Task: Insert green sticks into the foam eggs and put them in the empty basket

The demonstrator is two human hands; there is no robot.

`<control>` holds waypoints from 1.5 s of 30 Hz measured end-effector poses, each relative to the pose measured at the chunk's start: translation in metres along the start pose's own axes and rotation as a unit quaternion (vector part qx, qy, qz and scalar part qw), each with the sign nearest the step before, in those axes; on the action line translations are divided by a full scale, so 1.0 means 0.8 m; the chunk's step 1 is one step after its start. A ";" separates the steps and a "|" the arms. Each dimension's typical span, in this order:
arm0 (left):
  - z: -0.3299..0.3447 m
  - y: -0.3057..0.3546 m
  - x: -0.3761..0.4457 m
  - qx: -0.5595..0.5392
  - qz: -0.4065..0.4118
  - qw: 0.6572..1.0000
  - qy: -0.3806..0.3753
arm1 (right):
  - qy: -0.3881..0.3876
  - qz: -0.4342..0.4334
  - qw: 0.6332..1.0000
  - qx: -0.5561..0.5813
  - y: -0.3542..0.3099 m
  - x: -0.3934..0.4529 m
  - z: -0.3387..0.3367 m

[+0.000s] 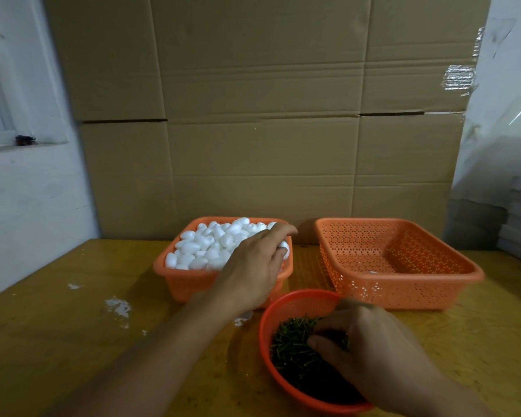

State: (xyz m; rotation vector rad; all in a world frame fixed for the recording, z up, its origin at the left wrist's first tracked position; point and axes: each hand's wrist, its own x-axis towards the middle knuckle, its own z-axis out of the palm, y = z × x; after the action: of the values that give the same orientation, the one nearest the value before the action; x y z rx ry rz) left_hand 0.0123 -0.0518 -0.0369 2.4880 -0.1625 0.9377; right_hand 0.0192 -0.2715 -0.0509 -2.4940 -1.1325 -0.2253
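Observation:
An orange basket [175,273] left of centre is heaped with white foam eggs [206,245]. My left hand [254,266] reaches over its right side, fingers curled around one foam egg [284,249]. Nearest to me is a round red basket [295,299] holding a pile of dark green sticks [295,350]. My right hand [373,356] rests in it, with thumb and fingertips pressed together down in the pile; what they hold is hidden. At the right stands the orange perforated basket [403,291], with only a small white speck inside.
All baskets sit on a yellow wooden table [73,341] with white foam crumbs [118,307] at the left. Stacked cardboard boxes [262,115] form a wall right behind the baskets. A white wall is at the left, grey stacked sheets at the far right.

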 end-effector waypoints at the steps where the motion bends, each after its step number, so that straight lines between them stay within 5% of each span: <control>1: 0.001 0.004 -0.007 -0.020 -0.004 1.000 0.011 | -0.018 0.000 1.000 -0.015 -0.001 -0.001 0.000; 5: 0.009 0.022 -0.035 -0.202 -0.110 0.973 0.003 | -0.077 0.013 0.995 -0.055 -0.009 -0.005 0.004; 8: 0.013 0.035 -0.042 -0.435 -0.275 0.857 -0.009 | -0.104 0.024 0.993 -0.056 -0.010 -0.004 0.003; 11: 0.010 0.036 -0.039 -0.555 -0.376 0.742 0.004 | -0.117 0.033 0.991 -0.049 -0.011 -0.001 0.003; 16: 0.002 0.032 -0.037 -0.621 -0.384 0.683 -0.026 | -0.113 0.053 0.991 -0.040 -0.009 0.001 0.006; 25: -0.004 0.031 -0.042 -0.634 -0.330 0.693 -0.095 | -0.121 0.059 0.991 -0.004 -0.007 0.003 -0.004; 34: -0.004 0.039 -0.044 -0.595 -0.324 0.722 -0.140 | 0.027 0.049 0.994 0.096 -0.004 0.000 -0.013; 45: 0.000 0.037 -0.045 -0.605 -0.323 0.712 -0.150 | 0.189 0.038 0.910 0.368 -0.005 0.003 -0.011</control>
State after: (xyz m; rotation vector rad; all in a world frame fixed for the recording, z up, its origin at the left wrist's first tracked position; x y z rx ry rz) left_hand -0.0229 -0.0794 -0.0486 1.2211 0.0181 -0.0115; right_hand 0.0178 -0.2711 -0.0414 -1.7209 -0.7624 -0.1981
